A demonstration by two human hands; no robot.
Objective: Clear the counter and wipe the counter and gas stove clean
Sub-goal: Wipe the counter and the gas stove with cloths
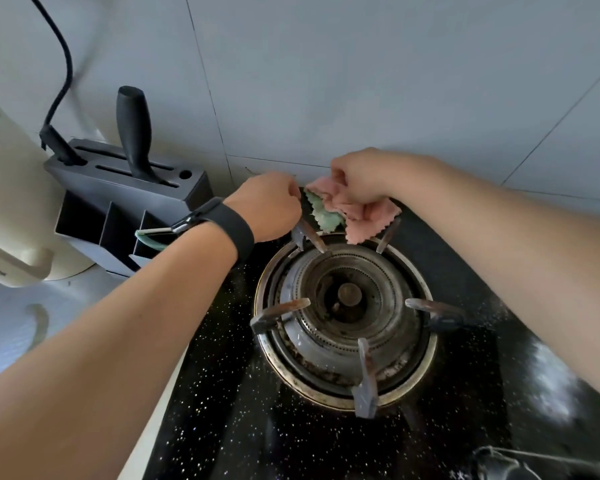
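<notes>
A pink and green cleaning cloth (354, 211) hangs bunched over the far edge of the black speckled gas stove (243, 403), just behind the burner (347, 303) and its metal pan supports. My right hand (361, 178) is closed on the cloth's pink upper part. My left hand (267, 206), with a black watch on the wrist, pinches the cloth's green left edge. Both hands are close to the tiled wall.
A dark grey knife block (125, 188) with black handles stands left of the stove. A cream appliance (11, 202) is at the far left on the pale counter (42, 327). A black cable (63, 64) hangs down the wall. White smears mark the stove's right side (548, 375).
</notes>
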